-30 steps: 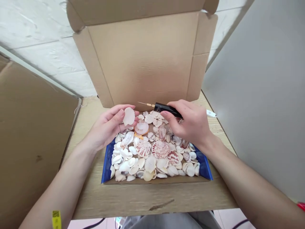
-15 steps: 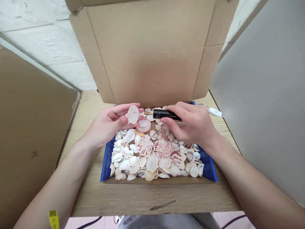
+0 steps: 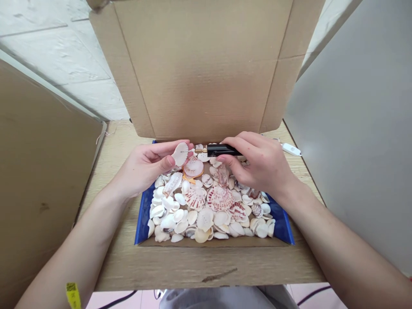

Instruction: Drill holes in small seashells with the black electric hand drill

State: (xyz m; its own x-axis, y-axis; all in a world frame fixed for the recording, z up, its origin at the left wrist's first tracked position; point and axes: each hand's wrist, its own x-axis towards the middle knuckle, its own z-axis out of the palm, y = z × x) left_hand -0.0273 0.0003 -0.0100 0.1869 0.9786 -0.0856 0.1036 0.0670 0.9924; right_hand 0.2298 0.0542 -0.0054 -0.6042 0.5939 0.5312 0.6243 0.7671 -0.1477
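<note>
Head view: left hand (image 3: 146,165) pinches a pale fan-shaped ribbed seashell (image 3: 179,153); right hand (image 3: 260,165) clasps a black pen-shaped drill (image 3: 222,150) whose tip touches it.

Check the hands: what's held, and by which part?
Left hand pinches a pale shell by its lower edge. Right hand grips the black tool around its rear body.

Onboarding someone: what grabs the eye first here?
An open cardboard box heaped with white and red-striped seashells, centre. Above it, the left hand pinches a pale scallop shell; the right hand aims a slim black drill pen at it.
</note>
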